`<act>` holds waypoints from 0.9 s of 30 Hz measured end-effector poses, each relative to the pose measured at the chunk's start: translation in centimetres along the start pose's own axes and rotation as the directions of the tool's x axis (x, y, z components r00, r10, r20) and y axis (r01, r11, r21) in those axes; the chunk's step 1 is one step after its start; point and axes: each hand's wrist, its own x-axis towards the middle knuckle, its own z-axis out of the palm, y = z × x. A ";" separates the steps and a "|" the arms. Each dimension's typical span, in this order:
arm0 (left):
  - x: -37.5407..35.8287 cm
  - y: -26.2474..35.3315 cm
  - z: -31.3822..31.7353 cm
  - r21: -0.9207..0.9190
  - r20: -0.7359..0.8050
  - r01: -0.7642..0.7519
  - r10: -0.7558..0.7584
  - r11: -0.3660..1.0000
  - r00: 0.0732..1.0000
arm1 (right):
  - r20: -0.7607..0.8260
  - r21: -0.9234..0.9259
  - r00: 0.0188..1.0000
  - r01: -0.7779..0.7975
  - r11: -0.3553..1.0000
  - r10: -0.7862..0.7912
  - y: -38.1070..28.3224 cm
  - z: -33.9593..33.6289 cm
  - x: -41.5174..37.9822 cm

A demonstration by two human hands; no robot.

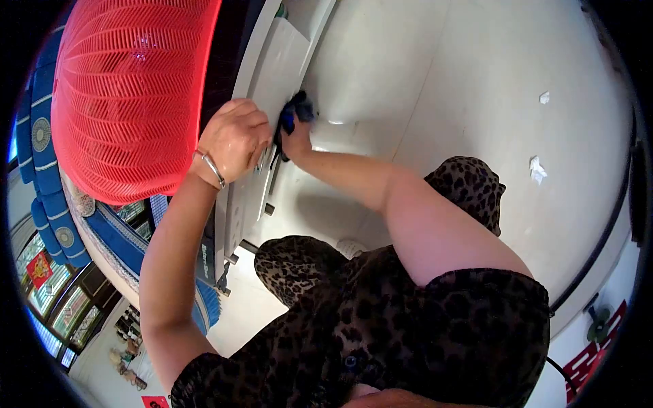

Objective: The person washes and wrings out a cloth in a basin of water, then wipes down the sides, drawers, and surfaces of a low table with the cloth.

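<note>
My left hand [235, 141], with a bracelet at the wrist, is closed at the edge of a white cabinet [279, 58], beside a red mesh cover [129, 95]. Its fingertips are turned under, and what they hold is hidden. Lower down the cabinet's side, my right hand [296, 141] is closed on a dark blue cloth [297, 109]. The cloth is bunched against the white edge, and part of it hangs below the fingers.
Two scraps of white paper [537, 169] lie on the pale floor [381, 75]. My knees in leopard-print cloth are close to the cabinet. A blue sofa [51, 170] stands at the far left, beyond the red cover. A fan [598, 325] shows at the lower right.
</note>
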 end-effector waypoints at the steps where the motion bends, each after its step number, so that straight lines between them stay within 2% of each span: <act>1: 0.0 0.1 0.0 0.006 -0.002 -0.008 0.008 1.000 1.000 | 0.041 0.014 0.999 -0.029 0.999 0.028 1.8 1.6 -1.1; 4: -0.6 -0.5 0.5 0.016 0.011 -0.050 0.050 0.999 0.999 | 0.151 0.107 0.985 -0.099 0.989 0.082 4.0 2.8 -1.5; 5: -0.7 -0.9 0.4 0.024 0.017 -0.055 0.055 0.998 0.998 | -0.051 0.052 0.998 -0.018 0.999 0.020 3.6 3.0 -0.5; 6: -0.8 -1.1 0.6 0.035 0.018 -0.064 0.063 0.997 0.998 | -0.117 0.112 0.993 -0.011 0.994 0.024 4.9 4.0 1.6; 7: -0.8 -1.2 0.7 0.038 0.000 -0.066 0.067 0.997 0.998 | -0.082 0.238 0.992 -0.070 0.969 0.091 1.4 1.3 1.9; 8: -0.8 -1.2 0.8 0.042 -0.022 -0.069 0.070 0.997 0.997 | -0.082 0.207 0.994 -0.048 0.977 0.067 3.4 2.5 3.4; 10: -0.8 -0.9 0.9 0.062 -0.043 -0.076 0.078 0.995 0.996 | -0.092 0.303 0.989 -0.084 0.949 0.117 2.5 2.0 2.2; 12: -0.9 -1.2 1.1 0.069 -0.039 -0.081 0.084 0.994 0.996 | -0.089 0.214 0.990 -0.088 0.973 0.109 2.6 3.3 -0.4; 13: -1.0 -1.1 1.2 0.076 -0.039 -0.079 0.083 0.994 0.996 | -0.081 0.062 0.983 -0.158 0.985 0.163 3.0 4.2 -2.9; 14: -1.0 -1.0 1.1 0.085 -0.041 -0.072 0.076 0.994 0.996 | 0.002 0.091 0.982 -0.186 0.978 0.187 4.6 5.5 -5.3; 16: -1.2 -0.9 1.3 0.100 -0.047 -0.062 0.067 0.993 0.997 | 0.140 0.144 0.897 -0.438 0.887 0.420 4.8 7.6 -10.1; 17: -1.2 -0.8 1.6 0.124 -0.060 -0.055 0.063 0.991 0.996 | 0.110 0.125 0.930 -0.362 0.924 0.350 8.5 10.6 -11.6; 18: -1.2 -1.0 2.0 0.150 -0.078 -0.047 0.060 0.988 0.995 | 0.143 0.173 0.920 -0.386 0.906 0.365 5.2 8.4 -13.1; 19: -1.1 -1.0 2.0 0.174 -0.096 -0.040 0.058 0.984 0.994 | 0.211 0.302 0.890 -0.454 0.839 0.405 4.2 8.0 -13.6; 20: -1.4 -0.9 1.9 0.181 -0.073 -0.048 0.062 0.982 0.995 | 0.247 0.093 0.919 -0.338 0.937 0.307 5.5 8.5 -13.1; 21: -1.5 -0.6 1.6 0.191 -0.052 -0.056 0.067 0.980 0.996 | 0.279 -0.108 0.938 -0.182 0.977 0.205 7.3 9.3 -12.6; 23: -1.4 -0.4 1.3 0.231 -0.004 -0.049 0.051 0.972 0.999 | 0.228 0.099 0.888 -0.430 0.897 0.400 5.2 8.3 -11.8; 24: -1.4 -0.7 1.7 0.253 0.022 -0.024 0.019 0.967 1.000 | 0.217 0.289 0.843 -0.536 0.793 0.491 5.7 8.8 -10.6; 25: -1.2 -0.8 2.0 0.276 0.053 0.006 -0.021 0.961 0.998 | 0.299 0.331 0.837 -0.541 0.773 0.458 1.6 5.6 -10.3; 27: -1.0 -0.9 1.9 0.253 0.058 0.001 -0.016 0.967 0.998 | 0.160 0.349 0.908 -0.419 0.838 0.388 4.7 6.2 -5.7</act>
